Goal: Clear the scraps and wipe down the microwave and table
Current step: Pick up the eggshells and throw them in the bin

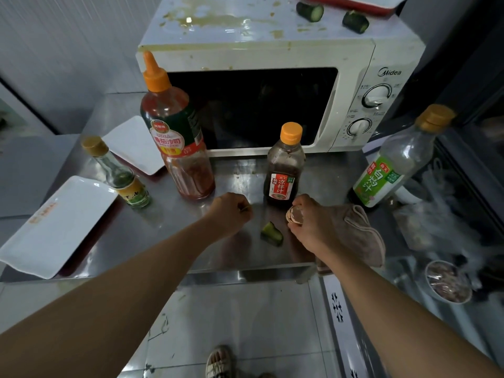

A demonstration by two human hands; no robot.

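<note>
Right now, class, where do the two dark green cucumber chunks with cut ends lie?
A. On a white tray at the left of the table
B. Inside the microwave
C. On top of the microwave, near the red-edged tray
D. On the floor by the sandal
C: both cucumber chunks sit on the stained top of the microwave, just in front of the red-edged tray; a separate green scrap lies on the table between the hands.

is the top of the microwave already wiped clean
No, the microwave top carries yellowish spill stains and two cucumber chunks.
</note>
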